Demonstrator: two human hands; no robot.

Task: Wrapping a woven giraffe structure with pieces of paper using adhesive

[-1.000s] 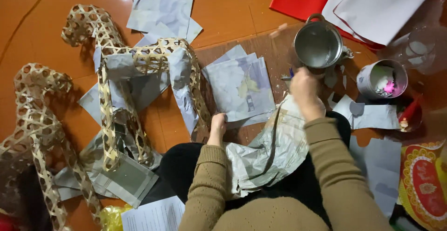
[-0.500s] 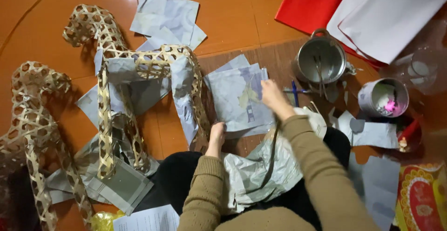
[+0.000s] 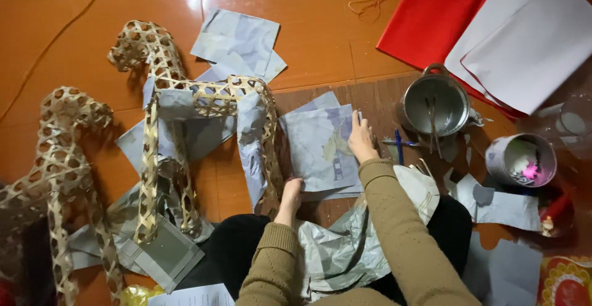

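Note:
A stack of grey printed paper sheets [image 3: 317, 148] lies on a brown board in front of me. My right hand [image 3: 360, 138] rests flat on the stack's right side, fingers spread. My left hand [image 3: 290, 198] touches the stack's lower left corner, beside the rear leg of a woven bamboo animal frame [image 3: 203, 96] partly covered with pasted grey paper. A crumpled grey sheet [image 3: 345, 250] lies across my lap. Both hands hold nothing.
A second bare bamboo frame [image 3: 58, 158] lies at the left. A metal pot [image 3: 435, 105] with sticks in it stands to the right, next to a round tin [image 3: 520, 161]. Red and white sheets [image 3: 493, 22] fill the top right. More grey sheets [image 3: 237, 37] lie beyond the frame.
My right hand came back from the metal pot and moved left onto the paper stack. My left hand stayed near the stack's lower corner.

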